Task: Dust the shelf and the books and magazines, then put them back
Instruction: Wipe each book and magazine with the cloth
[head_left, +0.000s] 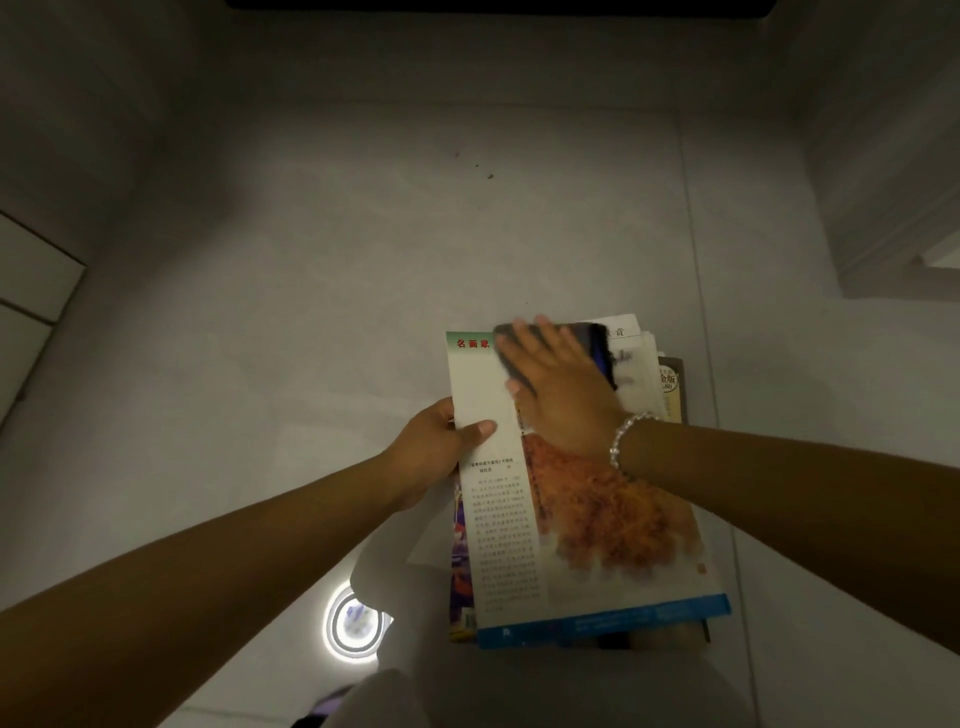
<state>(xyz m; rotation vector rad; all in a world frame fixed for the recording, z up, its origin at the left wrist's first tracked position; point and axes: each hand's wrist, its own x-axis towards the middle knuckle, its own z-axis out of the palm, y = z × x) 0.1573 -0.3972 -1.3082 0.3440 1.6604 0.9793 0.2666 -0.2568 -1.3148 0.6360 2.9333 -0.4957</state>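
A large magazine (587, 525) with an orange painting and a column of text lies on top of a stack of books and magazines (670, 384) on my lap. My left hand (441, 441) grips the magazine's left edge, thumb on the page. My right hand (556, 389), with a bead bracelet at the wrist, presses flat with straight fingers on a dark cloth (587, 348) at the top of the page. The cloth looks blurred.
A pale grey tiled floor (363, 234) spreads ahead. White cabinet fronts (31, 275) stand at the left, a white furniture edge (893, 249) at the right. A ring-shaped light reflection (356, 621) shows on the floor near my knees. A dark band (498, 4) crosses the top.
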